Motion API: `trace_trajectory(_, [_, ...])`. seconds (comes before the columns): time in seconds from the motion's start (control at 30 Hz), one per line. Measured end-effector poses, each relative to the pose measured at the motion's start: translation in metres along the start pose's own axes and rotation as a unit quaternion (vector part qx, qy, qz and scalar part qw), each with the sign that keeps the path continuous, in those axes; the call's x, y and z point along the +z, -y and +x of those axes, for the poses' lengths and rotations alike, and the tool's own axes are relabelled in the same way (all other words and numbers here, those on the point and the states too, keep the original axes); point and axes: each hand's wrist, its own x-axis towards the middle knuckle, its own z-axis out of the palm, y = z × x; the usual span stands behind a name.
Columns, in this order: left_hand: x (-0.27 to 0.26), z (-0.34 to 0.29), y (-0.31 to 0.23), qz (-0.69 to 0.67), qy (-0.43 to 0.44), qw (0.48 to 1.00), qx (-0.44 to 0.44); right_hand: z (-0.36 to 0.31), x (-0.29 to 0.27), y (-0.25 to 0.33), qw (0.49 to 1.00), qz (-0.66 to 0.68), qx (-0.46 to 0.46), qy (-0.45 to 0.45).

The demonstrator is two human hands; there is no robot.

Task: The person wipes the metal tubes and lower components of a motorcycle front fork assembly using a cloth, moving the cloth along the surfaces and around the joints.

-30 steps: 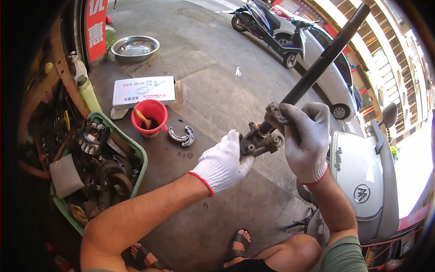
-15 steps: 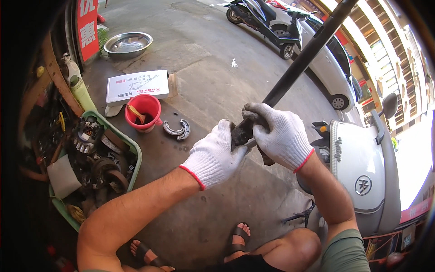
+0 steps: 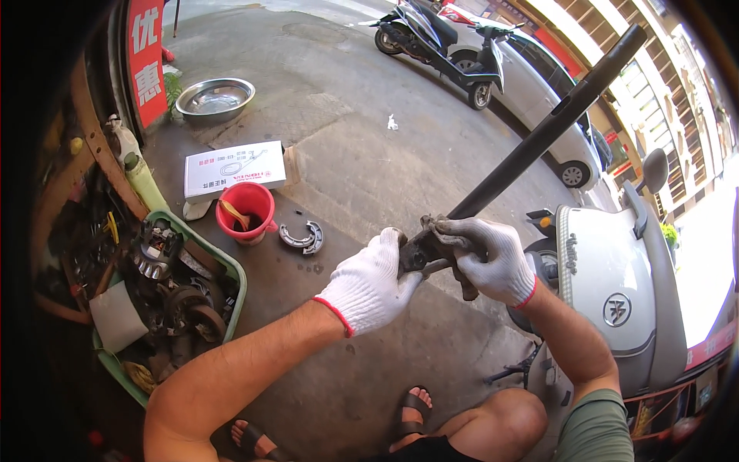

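Observation:
A long black metal tube point(image 3: 539, 142) slants up to the right, with a dark bracket-like end point(image 3: 416, 256) between my hands. My left hand point(image 3: 373, 273), in a white knit glove with a red cuff, is closed round that end, thumb below it. My right hand point(image 3: 493, 262), gloved alike with soiled fingertips, pinches a crumpled grey-brown rag point(image 3: 466, 286) against the bracket, just below where the tube begins. Part of the bracket is hidden behind the gloves and the rag.
To the left are a green bin point(image 3: 240, 285) of used parts, a red bucket point(image 3: 265, 204), brake shoes point(image 3: 314, 239), a white box point(image 3: 231, 171) and a steel basin point(image 3: 215, 102). A white scooter point(image 3: 608, 277) stands close on the right. Beyond are another scooter point(image 3: 439, 46) and a car point(image 3: 539, 100).
My right hand has slid down off the tube's lower part onto the bracket, with the rag showing more. The tube has tilted further to the right. My left hand keeps its hold.

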Motion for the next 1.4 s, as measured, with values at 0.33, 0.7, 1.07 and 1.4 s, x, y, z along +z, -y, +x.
trace_trajectory(0.33, [-0.013, 0.013, 0.015, -0.023, 0.029, 0.998, 0.043, -0.022, -0.043, -0.036, 0.991, -0.099, -0.036, -0.086])
trace_trajectory(0.7, [-0.013, 0.023, 0.015, -0.063, 0.045, 0.996, 0.038, 0.011, -0.009, -0.029, 0.957, -0.241, -0.160, -0.029])
trace_trajectory(1.07, [-0.016, 0.024, 0.020, -0.050, 0.029, 0.998, 0.035, 0.011, -0.025, -0.030, 0.987, -0.015, 0.058, -0.152])
trace_trajectory(1.4, [-0.013, 0.024, 0.022, -0.048, 0.019, 0.998, 0.031, 0.015, 0.020, -0.012, 0.976, 0.069, 0.133, -0.159])
